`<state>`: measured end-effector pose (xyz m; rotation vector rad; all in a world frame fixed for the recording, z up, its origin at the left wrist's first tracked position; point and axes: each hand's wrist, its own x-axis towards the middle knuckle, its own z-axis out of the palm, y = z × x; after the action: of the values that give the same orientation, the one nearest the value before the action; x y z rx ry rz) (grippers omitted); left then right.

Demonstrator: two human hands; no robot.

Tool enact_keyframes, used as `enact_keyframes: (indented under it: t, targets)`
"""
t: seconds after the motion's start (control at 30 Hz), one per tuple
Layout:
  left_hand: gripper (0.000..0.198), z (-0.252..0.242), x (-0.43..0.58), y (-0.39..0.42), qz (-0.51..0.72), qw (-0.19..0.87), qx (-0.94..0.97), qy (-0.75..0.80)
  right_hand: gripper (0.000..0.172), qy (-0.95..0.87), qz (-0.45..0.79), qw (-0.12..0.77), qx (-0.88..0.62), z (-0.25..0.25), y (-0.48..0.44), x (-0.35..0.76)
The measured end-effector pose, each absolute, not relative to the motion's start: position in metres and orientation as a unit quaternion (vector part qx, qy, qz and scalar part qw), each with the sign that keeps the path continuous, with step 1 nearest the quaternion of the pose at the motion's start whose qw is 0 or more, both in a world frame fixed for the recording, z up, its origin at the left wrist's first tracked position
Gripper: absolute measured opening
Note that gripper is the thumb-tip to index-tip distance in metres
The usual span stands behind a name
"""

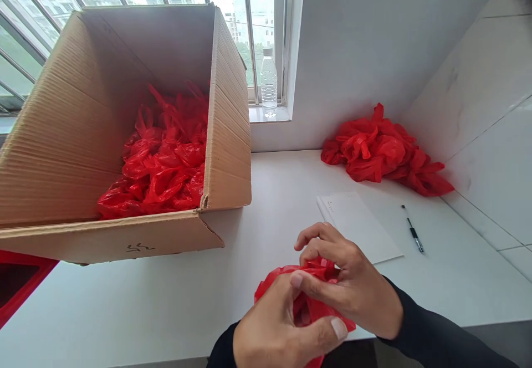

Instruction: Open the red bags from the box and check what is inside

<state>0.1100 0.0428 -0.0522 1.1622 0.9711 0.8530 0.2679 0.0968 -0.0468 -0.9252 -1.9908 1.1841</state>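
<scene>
Near the front edge of the white table, both hands are on a crumpled red plastic bag [268,285]. My left hand [276,323] is wrapped round it, with the thumb stretched to the right across the front and the other fingers hidden behind the film. From the right, my right hand [344,279] grips the bag's upper part, its fingers bent and the thumb lying close to the left hand. Part of the bag hangs below the hands. Whatever the bag may hold is hidden.
A large cardboard box [228,135] with many knotted red bags [166,157] stands at left. More red bags [382,146] are heaped by the wall. White paper [359,226] and a pen [413,232] lie at right. A water bottle [269,82] stands on the sill; a red bin [25,285] is lower left.
</scene>
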Motion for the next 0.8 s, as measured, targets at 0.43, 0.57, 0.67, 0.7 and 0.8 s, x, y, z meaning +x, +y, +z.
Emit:
enact_keyframes:
  t: [0.43, 0.57, 0.67, 0.7, 0.8]
  targets:
    - [0.044, -0.074, 0.106, 0.055, 0.447, 0.729, 0.286, 0.433, 0.018, -0.712, 0.486, 0.305, -0.404, -0.045, 0.108, 0.283]
    - [0.021, -0.076, 0.102, 0.058, 0.507, 0.738, 0.264, 0.358, 0.012, -0.730, 0.488, 0.303, -0.370, -0.051, 0.094, 0.279]
    - [0.018, -0.079, 0.096, 0.058, 0.491, 0.736, 0.313, 0.346, 0.014, -0.763, 0.464, 0.310, -0.326, -0.058, 0.094, 0.278]
    - [0.019, -0.079, 0.094, 0.057, 0.476, 0.730, 0.342, 0.351, 0.023, -0.777, 0.448, 0.317, -0.308, -0.060, 0.097, 0.278]
    - [0.024, -0.074, 0.091, 0.053, 0.427, 0.708, 0.426, 0.366, 0.073, -0.826, 0.438, 0.276, -0.225, -0.071, 0.112, 0.280]
